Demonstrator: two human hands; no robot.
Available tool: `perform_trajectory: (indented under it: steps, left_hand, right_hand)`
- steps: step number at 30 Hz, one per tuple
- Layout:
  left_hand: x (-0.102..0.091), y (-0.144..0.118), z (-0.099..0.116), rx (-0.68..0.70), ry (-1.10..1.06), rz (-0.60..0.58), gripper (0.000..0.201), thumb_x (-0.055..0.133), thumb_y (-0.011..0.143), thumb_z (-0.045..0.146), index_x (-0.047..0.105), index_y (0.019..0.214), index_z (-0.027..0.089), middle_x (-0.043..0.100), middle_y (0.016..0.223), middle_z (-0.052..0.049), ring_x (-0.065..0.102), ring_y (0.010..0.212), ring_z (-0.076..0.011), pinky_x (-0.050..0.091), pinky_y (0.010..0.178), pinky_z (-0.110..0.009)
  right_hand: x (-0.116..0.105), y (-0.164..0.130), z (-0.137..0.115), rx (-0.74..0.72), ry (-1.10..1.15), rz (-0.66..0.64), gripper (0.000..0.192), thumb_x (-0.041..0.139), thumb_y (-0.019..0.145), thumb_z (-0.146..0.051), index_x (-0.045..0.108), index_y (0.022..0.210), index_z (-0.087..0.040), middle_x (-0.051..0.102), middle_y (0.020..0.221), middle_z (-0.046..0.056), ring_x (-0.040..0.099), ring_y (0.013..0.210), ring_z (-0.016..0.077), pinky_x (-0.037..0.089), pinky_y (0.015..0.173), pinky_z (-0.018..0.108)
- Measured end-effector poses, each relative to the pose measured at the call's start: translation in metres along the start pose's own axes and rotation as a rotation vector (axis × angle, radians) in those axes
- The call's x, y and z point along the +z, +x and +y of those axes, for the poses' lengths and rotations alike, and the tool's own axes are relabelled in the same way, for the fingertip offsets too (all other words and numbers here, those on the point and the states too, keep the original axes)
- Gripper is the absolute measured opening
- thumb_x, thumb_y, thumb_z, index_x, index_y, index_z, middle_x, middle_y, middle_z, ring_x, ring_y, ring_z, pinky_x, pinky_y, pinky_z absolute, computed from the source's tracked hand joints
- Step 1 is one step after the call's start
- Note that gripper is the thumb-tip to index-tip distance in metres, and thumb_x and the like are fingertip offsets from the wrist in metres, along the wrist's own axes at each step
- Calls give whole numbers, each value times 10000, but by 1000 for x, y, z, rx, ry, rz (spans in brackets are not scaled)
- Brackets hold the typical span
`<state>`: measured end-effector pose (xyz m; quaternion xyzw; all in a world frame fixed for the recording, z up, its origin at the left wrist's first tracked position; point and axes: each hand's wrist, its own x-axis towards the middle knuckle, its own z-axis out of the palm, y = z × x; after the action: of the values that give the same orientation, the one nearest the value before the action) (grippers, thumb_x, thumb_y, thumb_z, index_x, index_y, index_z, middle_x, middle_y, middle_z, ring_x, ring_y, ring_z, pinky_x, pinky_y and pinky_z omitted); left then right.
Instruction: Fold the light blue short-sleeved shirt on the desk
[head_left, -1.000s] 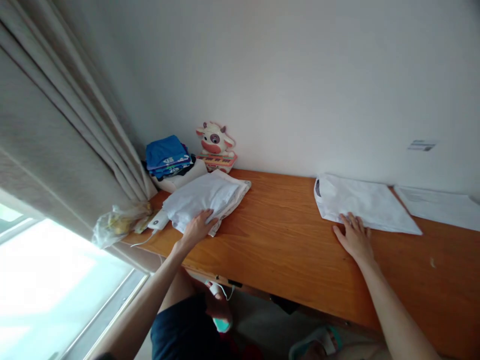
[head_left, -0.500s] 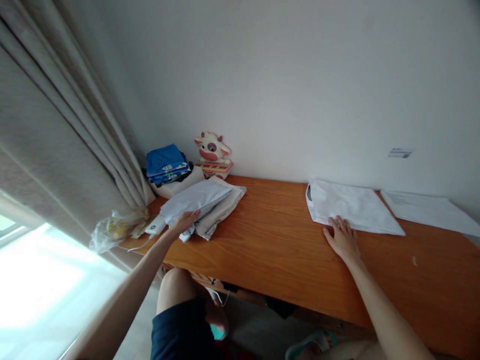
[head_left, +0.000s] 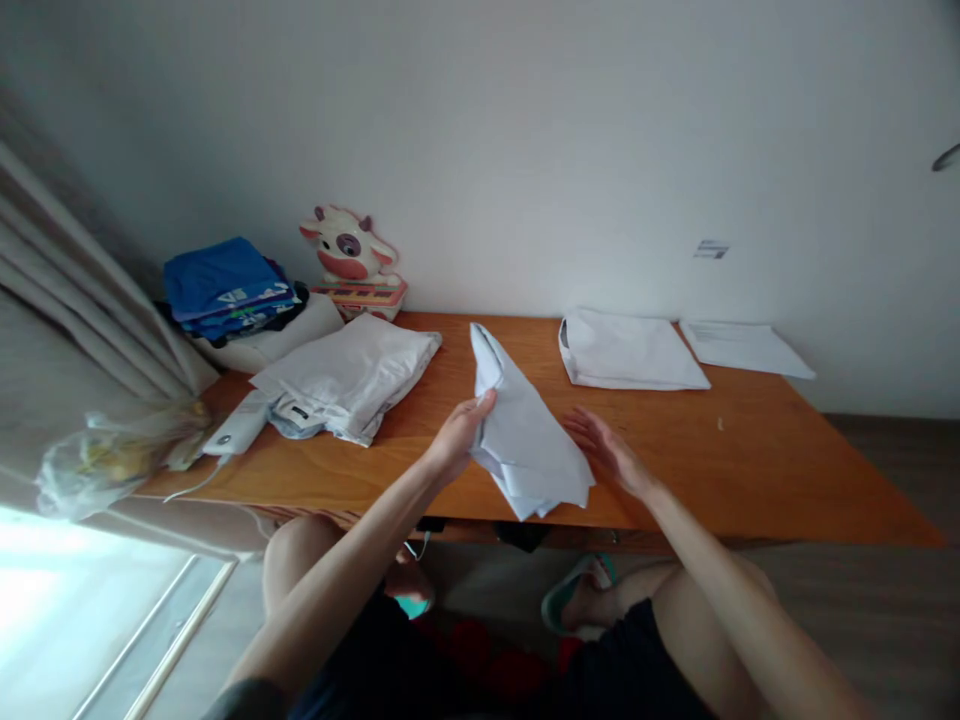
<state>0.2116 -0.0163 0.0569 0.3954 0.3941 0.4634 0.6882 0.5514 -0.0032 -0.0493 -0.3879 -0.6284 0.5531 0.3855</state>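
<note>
My left hand point(head_left: 459, 438) grips a white garment point(head_left: 521, 430) and holds it up over the front of the wooden desk point(head_left: 787, 470), its cloth hanging in loose folds. My right hand point(head_left: 607, 452) is open, fingers spread, just right of the hanging cloth and close to touching it. A stack of white folded clothes point(head_left: 349, 375) lies on the desk to the left. Another folded white garment point(head_left: 630, 350) lies flat near the wall at the back right.
At the back left stand a pile of blue folded clothes point(head_left: 221, 285) and a cow-shaped toy point(head_left: 349, 260). A white charger point(head_left: 236, 430) and a plastic bag point(head_left: 105, 460) lie at the desk's left end by the curtain point(head_left: 67, 330). A paper sheet point(head_left: 742, 348) lies far right.
My left hand has lifted one white garment off the left stack and carried it to the desk's middle. My right hand left the folded garment at the back and came beside the cloth.
</note>
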Motion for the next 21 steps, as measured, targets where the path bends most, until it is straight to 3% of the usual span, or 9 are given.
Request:
perform_trajectory:
  steps: [3, 5, 7, 11, 15, 18, 21]
  left_hand:
    - [38, 3, -50, -106, -209, -107, 584, 801, 921, 626, 780, 1170, 99, 848, 1017, -153, 797, 901, -276, 623, 843, -350]
    - [48, -4, -71, -187, -314, -150, 575, 779, 943, 599, 765, 1239, 106, 846, 1079, -154, 798, 950, -282, 627, 880, -363]
    - [47, -14, -82, -231, -355, -179, 568, 781, 948, 568, 751, 1290, 115, 841, 1123, -150, 797, 989, -280, 622, 902, -362]
    - [26, -23, -73, -149, -244, -196, 571, 854, 904, 537, 754, 1292, 129, 840, 1111, -124, 791, 957, -250, 599, 887, -323]
    - [-6, -18, -58, -67, -63, -156, 595, 915, 833, 590, 782, 1181, 127, 838, 1008, -110, 769, 825, -215, 579, 791, -288]
    - [-29, -24, -65, -42, 29, -27, 619, 896, 801, 688, 791, 1054, 134, 827, 940, -103, 751, 792, -210, 571, 733, -277]
    - [-51, -41, -84, -56, 145, 79, 632, 846, 801, 756, 793, 995, 157, 818, 899, -88, 742, 801, -230, 568, 692, -285]
  right_hand:
    - [24, -35, -20, 33, -55, -124, 1059, 679, 918, -828, 269, 1772, -356, 268, 1851, 71, 336, 1674, 353, 308, 1369, 582]
    - [33, -49, -32, 47, -194, -127, 1234, 876, 828, -699, 188, 1791, -353, 259, 1850, 83, 343, 1665, 382, 296, 1370, 624]
    - [39, -53, -45, 56, -334, -128, 1269, 938, 805, -592, 177, 1793, -358, 346, 1813, 87, 411, 1627, 388, 320, 1359, 648]
    - [45, -38, -73, -16, -509, -134, 1127, 948, 807, -505, 344, 1751, -381, 522, 1707, 67, 554, 1516, 399, 415, 1308, 649]
    - [46, -3, -90, -54, -525, -171, 856, 939, 811, -470, 610, 1592, -348, 690, 1541, 52, 667, 1382, 388, 498, 1238, 612]
    - [41, 16, -87, -40, -456, -137, 610, 880, 875, -514, 742, 1436, -319, 758, 1434, 34, 713, 1301, 352, 537, 1192, 544]
    - [23, 24, -72, -1, -382, -13, 471, 831, 905, -586, 818, 1268, -287, 821, 1263, 28, 755, 1171, 329, 600, 1080, 487]
